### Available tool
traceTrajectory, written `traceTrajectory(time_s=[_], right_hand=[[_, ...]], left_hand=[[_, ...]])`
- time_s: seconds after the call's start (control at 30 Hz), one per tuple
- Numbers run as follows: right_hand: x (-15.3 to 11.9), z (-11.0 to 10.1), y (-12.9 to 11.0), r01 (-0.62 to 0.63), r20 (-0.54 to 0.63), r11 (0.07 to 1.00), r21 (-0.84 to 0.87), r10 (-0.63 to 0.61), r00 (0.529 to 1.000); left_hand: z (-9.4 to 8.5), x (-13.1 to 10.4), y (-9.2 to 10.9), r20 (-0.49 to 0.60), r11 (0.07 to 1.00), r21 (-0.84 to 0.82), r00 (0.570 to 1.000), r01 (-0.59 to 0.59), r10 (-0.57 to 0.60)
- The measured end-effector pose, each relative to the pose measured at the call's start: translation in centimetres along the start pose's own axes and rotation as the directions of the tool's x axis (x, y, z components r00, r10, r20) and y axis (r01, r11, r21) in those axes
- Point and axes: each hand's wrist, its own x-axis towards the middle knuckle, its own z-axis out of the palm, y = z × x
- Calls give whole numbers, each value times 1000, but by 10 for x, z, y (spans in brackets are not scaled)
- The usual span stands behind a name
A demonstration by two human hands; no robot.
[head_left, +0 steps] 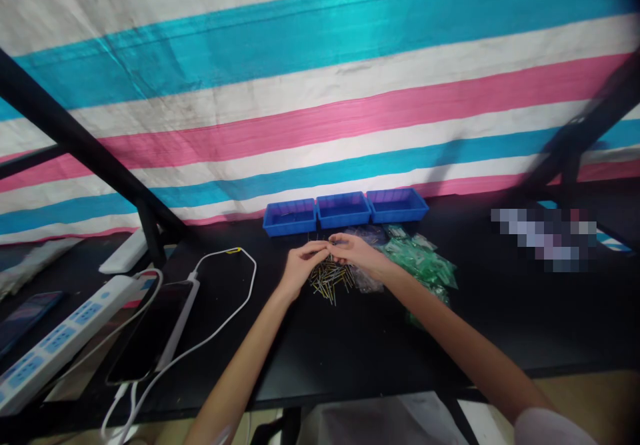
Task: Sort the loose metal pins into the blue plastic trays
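Observation:
My left hand and my right hand meet above a pile of long thin screws or nails, some yellowish and some silvery. The fingers of both hands are pinched together and their tips touch or nearly touch. Whatever lies between the fingertips is too small to make out. To the right of the pile, partly behind my right forearm, lie green plastic packets. Clear plastic bags sit between the pile and those packets.
Three blue trays stand in a row behind my hands. At left are a power strip, a phone and a looping white cable. Black frame bars slant up before a striped sheet. A blurred-out patch covers something at right.

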Motion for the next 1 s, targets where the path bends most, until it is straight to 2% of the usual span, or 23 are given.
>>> traceTrajectory(time_s=[0.17, 0.37, 0.5, 0.63, 0.73, 0.87, 1.0], right_hand=[[-4, 3, -1, -87, 106, 987, 134, 73, 992], [-7, 6, -3, -120, 145, 953, 277, 83, 986], [-9, 7, -5, -131, 115, 940, 314, 99, 988], [-12, 7, -8, -66, 79, 990, 126, 57, 995], [-11, 9, -12, 96, 1, 990, -100, -96, 995], [-8, 13, -17, 270, -57, 910, -315, -302, 952], [-6, 16, -18, 336, -97, 865, -373, -397, 913]], left_hand=[[0, -2, -1, 35, 986, -136, 995, 101, -97], [0, -2, 6, 28, 988, -146, 999, 42, -38], [0, -2, 8, -6, 994, -111, 1000, 21, -22], [-4, 0, 4, -139, 995, -88, 989, -57, 44], [-8, 2, 1, -206, 991, -55, 973, -120, 106], [-14, 2, 4, -180, 990, 42, 974, -133, 139], [-17, 0, 10, -98, 967, 214, 982, -140, 164]])
